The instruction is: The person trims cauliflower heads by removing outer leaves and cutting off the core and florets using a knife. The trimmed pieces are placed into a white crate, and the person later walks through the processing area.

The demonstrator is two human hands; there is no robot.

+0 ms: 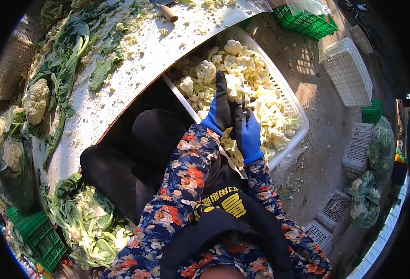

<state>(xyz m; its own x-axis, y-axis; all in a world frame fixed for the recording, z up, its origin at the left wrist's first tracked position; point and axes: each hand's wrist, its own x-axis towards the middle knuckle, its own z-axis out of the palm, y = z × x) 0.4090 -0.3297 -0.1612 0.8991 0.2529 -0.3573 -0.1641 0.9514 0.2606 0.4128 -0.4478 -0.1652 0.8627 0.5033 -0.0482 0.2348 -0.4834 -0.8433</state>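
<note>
My left hand (220, 104), in a blue and black work glove, holds a cauliflower piece (234, 87) above a white plastic crate (298, 136) heaped with cauliflower florets (266, 115). In a matching glove, my right hand (246, 130) grips a small knife (243, 96), its narrow blade upright against the right side of the piece. The knife's handle is mostly hidden in my fingers. Both hands are close together over the crate, just right of my knees.
A white table (104, 101) strewn with crumbs and cauliflower leaves (67, 62) curves along the left; a wooden-handled knife (169, 13) lies at its top. Trimmed leaves (86, 223) pile up lower left. White crates (347, 71) and a green crate (306, 22) stand on the floor.
</note>
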